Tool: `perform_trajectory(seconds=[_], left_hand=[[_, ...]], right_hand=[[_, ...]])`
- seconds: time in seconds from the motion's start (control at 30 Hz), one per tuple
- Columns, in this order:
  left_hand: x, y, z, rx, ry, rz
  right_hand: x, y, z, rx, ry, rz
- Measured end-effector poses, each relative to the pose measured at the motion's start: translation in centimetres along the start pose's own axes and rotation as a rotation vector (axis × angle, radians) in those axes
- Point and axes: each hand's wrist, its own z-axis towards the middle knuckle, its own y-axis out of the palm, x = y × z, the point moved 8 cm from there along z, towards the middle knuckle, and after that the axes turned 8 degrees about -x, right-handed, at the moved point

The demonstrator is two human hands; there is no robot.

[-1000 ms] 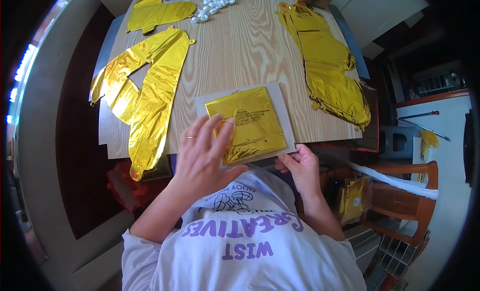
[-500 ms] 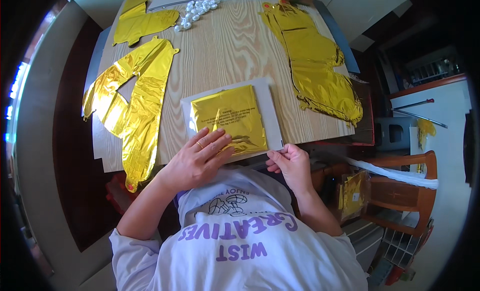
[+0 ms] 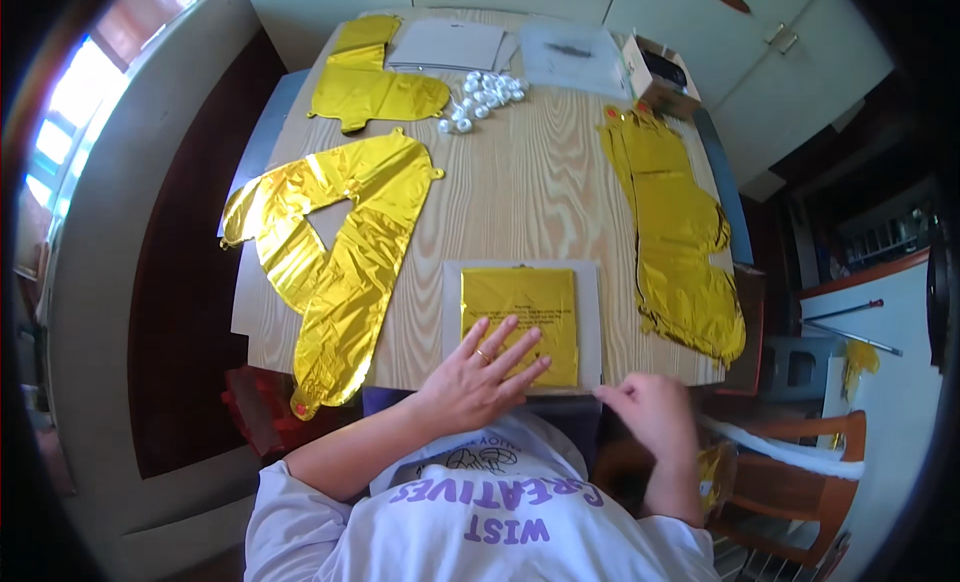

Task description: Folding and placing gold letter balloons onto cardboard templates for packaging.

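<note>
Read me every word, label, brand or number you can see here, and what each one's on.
I won't copy out wording, but print shows here:
White shirt: large purple lettering, clear enough to read; smaller lettering by a dark drawing, only partly legible.
Square gold packet: lines of small dark print, mostly too small to read, near the left hand.
Translucent sheet: a dark patch; I can't tell if it's print.

The place looks like a room in a home. Plain pale cupboards [image 3: 690,62] with small handles line the far side, and bright daylight enters through a window [image 3: 75,92] at the left. A wood-grain desk [image 3: 520,202] fills the middle, with a brown wooden chair [image 3: 790,494] at its near right corner.
</note>
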Motion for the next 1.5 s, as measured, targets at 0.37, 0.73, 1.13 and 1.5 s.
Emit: perform_trajectory(seconds=[0.37,0.73,1.13,1.5], left_hand=[[-1.6,-1.0,0.6,0.042,0.022,-0.077],[-2.4,-1.9,0.4,0.051,0.041,-0.296],[-2.6,-2.1,0.3,0.097,0.060,-0.284],[-2.4,-2.4,0.2,0.077,0.057,-0.280]], right_hand=[[-11.4,-8.5,28.8,0.176,-0.533,0.052],[-21.8,-8.2,41.9,0.230,-0.615,-0.268],[-22.2,-8.4,42.1,0.117,-0.639,-0.556],[-23.4,-5.2,35.8,0.328,-1.096,-1.054]])
